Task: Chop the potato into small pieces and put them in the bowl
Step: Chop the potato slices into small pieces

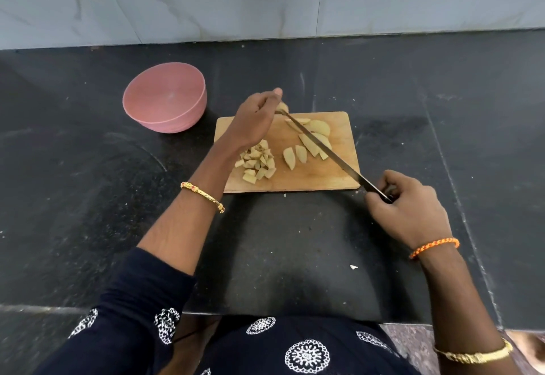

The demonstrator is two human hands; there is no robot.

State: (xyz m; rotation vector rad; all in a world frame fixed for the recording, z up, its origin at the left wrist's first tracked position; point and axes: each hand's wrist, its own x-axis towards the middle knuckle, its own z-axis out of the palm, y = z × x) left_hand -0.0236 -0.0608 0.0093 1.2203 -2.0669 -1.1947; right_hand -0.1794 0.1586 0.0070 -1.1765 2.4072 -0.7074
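Dark worktop (pixel 88 197): right hand (pixel 410 206) grips knife (pixel 333 153); left hand (pixel 256 120) pinches its tip. Beside the cutting board (pixel 339 179), bowl (pixel 165 97) empty; potato (pixel 259 162) partly chopped.

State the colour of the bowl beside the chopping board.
Pink; the bowl shows best in the head view.

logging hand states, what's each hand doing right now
Left hand: pinching the knife near its tip, by a potato piece.
Right hand: gripping the knife handle.
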